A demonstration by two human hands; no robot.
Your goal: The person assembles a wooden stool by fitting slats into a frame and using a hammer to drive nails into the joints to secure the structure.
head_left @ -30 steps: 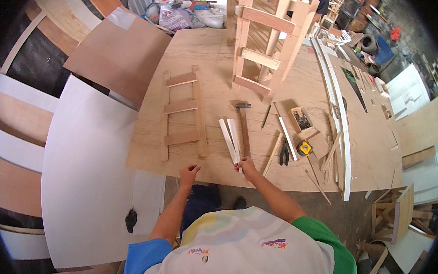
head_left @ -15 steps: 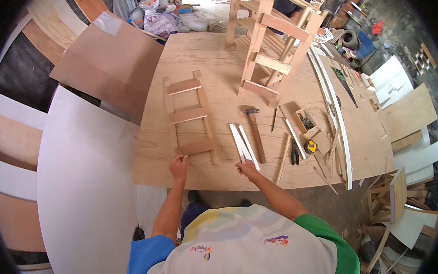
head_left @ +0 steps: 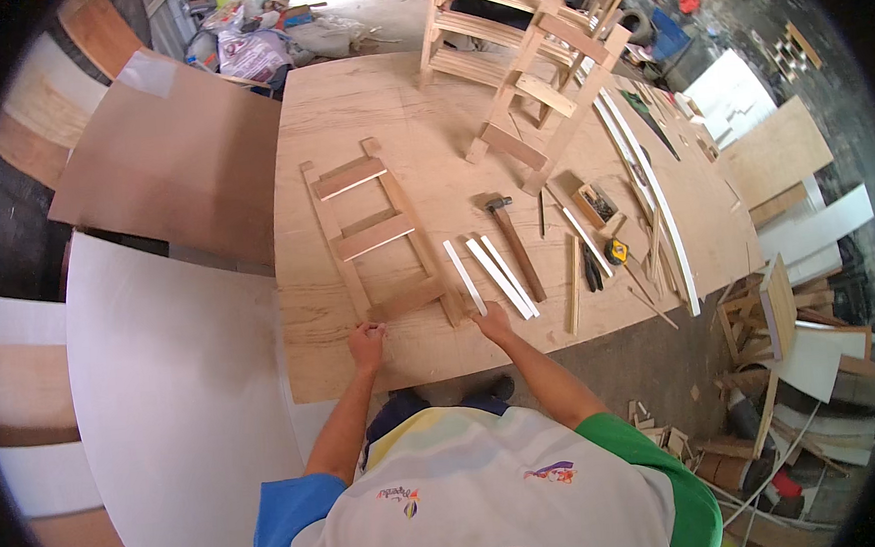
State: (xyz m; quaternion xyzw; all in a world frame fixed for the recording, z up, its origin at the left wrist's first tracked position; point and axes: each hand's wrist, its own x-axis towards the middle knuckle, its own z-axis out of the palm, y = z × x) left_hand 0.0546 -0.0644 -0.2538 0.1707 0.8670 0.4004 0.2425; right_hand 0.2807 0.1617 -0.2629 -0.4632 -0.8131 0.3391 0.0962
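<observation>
A ladder-like wooden frame (head_left: 373, 239) with three crosspieces lies flat on the plywood table (head_left: 323, 361). My left hand (head_left: 367, 346) is closed in a pinch at the near left end of this frame; whatever it holds is too small to make out. Beside the frame's near right end, my right hand (head_left: 494, 322) closes on the near end of a white strip (head_left: 463, 275). Two more white strips (head_left: 503, 276) lie to the right of it, apart from the hand. A claw hammer (head_left: 516, 244) rests just beyond those strips.
A standing wooden rack (head_left: 518, 146) occupies the far side, with a person in dark clothing (head_left: 501, 4) behind it. On the right lie pliers (head_left: 592, 269), a yellow tape measure (head_left: 617, 251), a small wooden box (head_left: 595, 204), a saw (head_left: 649, 123) and long strips (head_left: 642, 176). Boards (head_left: 172, 360) stand left.
My view has shifted, so the table appears turned. My right hand has brought one white strip leftward, away from the other two and toward the frame. The left hand stays at the frame's near end.
</observation>
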